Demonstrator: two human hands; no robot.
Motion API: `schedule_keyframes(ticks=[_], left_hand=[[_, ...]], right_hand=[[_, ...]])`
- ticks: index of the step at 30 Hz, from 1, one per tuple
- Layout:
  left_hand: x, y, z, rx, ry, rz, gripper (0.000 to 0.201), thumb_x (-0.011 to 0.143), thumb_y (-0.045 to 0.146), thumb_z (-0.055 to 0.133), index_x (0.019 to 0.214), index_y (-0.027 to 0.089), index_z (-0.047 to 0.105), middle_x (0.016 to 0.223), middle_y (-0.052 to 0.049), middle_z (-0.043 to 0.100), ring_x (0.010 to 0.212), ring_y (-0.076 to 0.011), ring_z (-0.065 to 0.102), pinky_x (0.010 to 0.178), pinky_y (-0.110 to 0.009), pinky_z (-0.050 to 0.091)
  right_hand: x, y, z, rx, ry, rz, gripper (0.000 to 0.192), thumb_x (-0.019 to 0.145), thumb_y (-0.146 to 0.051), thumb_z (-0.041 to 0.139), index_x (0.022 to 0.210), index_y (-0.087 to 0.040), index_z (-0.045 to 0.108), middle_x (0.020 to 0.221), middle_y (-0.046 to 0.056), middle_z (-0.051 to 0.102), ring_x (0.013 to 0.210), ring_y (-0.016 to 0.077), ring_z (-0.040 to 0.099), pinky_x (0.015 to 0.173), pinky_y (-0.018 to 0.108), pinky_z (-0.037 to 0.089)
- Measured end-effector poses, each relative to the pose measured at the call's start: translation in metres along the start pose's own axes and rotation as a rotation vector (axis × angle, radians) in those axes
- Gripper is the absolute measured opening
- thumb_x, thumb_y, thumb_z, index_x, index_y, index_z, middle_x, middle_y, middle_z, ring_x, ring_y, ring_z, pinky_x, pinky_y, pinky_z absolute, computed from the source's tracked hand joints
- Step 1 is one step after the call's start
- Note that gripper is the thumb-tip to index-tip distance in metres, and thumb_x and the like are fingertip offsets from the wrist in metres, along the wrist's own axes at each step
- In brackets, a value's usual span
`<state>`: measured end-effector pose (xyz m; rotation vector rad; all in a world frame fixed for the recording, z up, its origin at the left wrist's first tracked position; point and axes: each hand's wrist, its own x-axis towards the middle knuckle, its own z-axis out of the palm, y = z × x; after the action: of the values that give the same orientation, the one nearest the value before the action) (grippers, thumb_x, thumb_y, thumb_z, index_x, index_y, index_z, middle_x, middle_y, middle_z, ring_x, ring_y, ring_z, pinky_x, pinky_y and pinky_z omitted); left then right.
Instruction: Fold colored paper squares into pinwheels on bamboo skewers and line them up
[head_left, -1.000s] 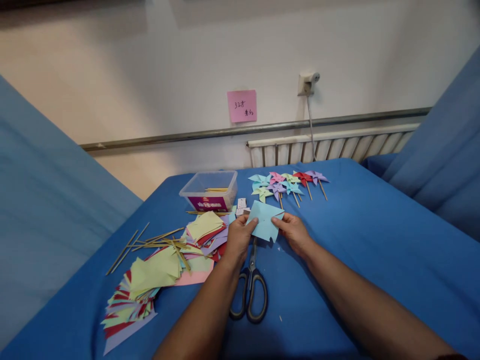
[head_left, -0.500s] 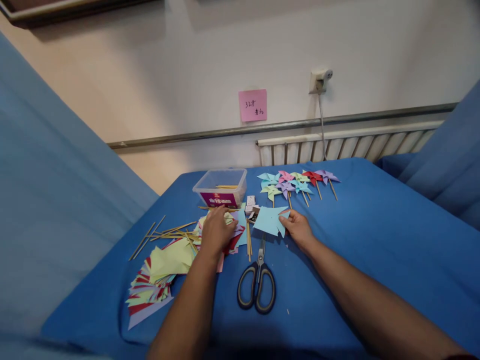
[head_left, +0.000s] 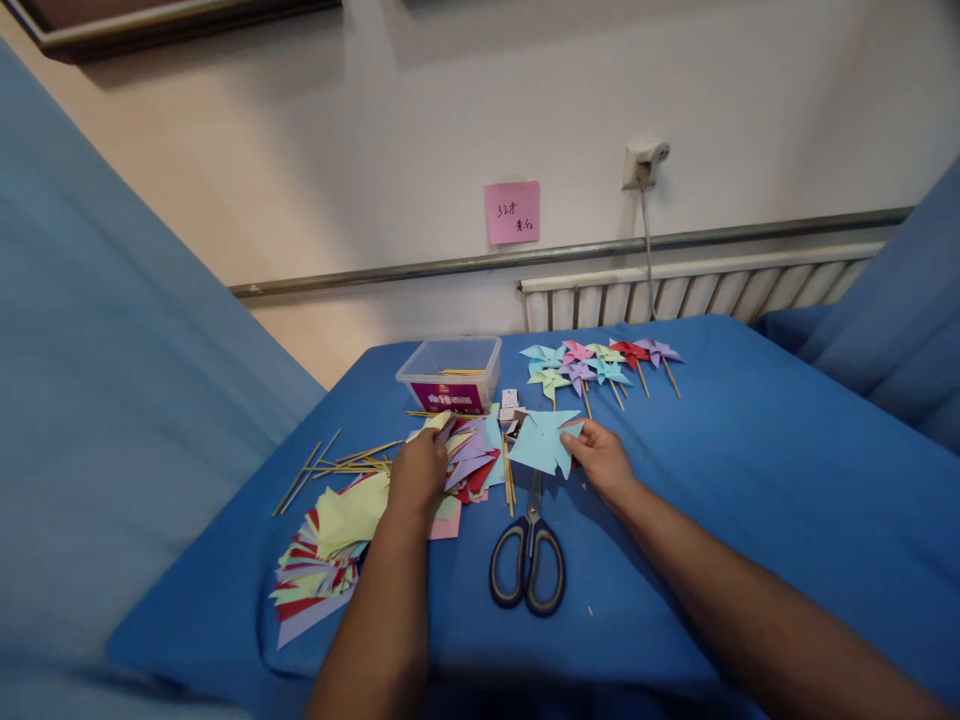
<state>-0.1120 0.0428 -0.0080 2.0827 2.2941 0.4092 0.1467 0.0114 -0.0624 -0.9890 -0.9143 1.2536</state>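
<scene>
Light-blue cut paper square [head_left: 545,441] was pinched at its right edge by the right hand [head_left: 600,458], low over the blue-covered counter [head_left: 750,470]. Loose coloured paper pieces [head_left: 469,455] were gripped by the left hand [head_left: 417,470]. Black-handled scissors [head_left: 529,560] were laid between the hands; finished paper pinwheels [head_left: 596,362] were lined up behind.

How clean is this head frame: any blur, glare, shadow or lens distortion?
Head view: even, soft light without glare; a faint shadow lies under the scissors; the wall rail bows from wide-lens distortion; the left hand and right hand look sharp, while the pink note's writing stays too small to read.
</scene>
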Motion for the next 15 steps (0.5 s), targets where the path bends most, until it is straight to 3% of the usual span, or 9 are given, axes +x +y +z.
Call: schedule_keyframes(ticks=[7,15], left_hand=[[0.002,-0.009,-0.003,-0.063,0.153,-0.158,0.039,0.088,0.019,0.038,0.116,0.011,0.065,0.097,-0.022,0.071,0.089,-0.0356,0.066,0.077,-0.041,0.045],[-0.006,-0.008,-0.012,-0.196,0.4,-0.161,0.046,0.091,0.023,0.034,0.127,0.011,0.059,0.11,-0.018,0.07,0.096,-0.0318,0.066,0.087,-0.041,0.046]], right_hand=[[0.019,0.002,0.061,-0.004,0.036,0.063,0.022,0.063,-0.036,0.067,0.075,-0.02,0.059,0.053,-0.004,0.059,0.046,0.0133,0.051,0.043,0.025,0.038],[0.041,0.018,0.11,-0.063,-0.002,0.097,0.01,0.065,-0.026,0.061,0.072,-0.02,0.059,0.052,-0.005,0.057,0.044,0.0139,0.051,0.044,0.026,0.04]])
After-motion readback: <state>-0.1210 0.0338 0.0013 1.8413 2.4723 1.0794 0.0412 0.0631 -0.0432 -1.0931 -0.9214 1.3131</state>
